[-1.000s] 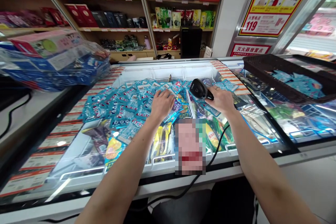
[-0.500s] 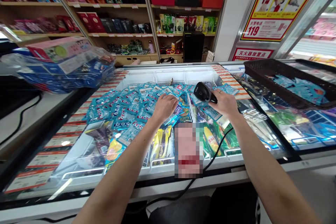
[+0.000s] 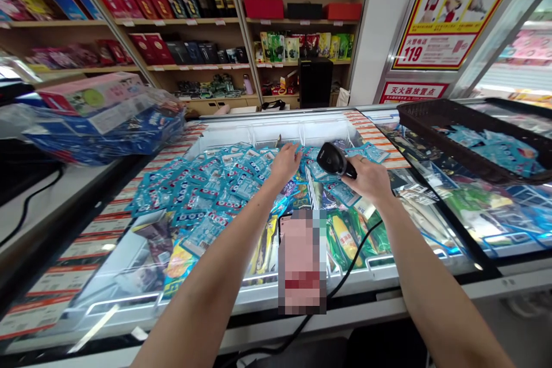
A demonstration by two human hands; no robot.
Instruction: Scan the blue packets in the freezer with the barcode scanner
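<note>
My right hand [image 3: 371, 177] is wrapped around the handle of a black handheld barcode scanner [image 3: 331, 159], its head pointing left over the glass. My left hand [image 3: 285, 164] is over the right part of a spread of small blue sachets [image 3: 207, 184], fingers bent and close together. Whatever is between those fingertips is hidden. More blue sachets [image 3: 373, 152] lie beyond my right hand. A phone [image 3: 302, 259], its screen blurred out, rests at the near edge of the freezer's glass top [image 3: 116, 276], between my forearms.
A dark basket [image 3: 470, 144] with blue sachets stands at the right. Plastic-wrapped boxes [image 3: 103, 121] are stacked at the left. The black scanner cable [image 3: 356, 259] runs past the phone over the front edge. Stocked shelves [image 3: 190, 23] stand behind the freezer.
My left hand has moved right and farther away across the sachets, nearer the scanner. My right hand still holds the scanner in nearly the same place. The view has shifted slightly.
</note>
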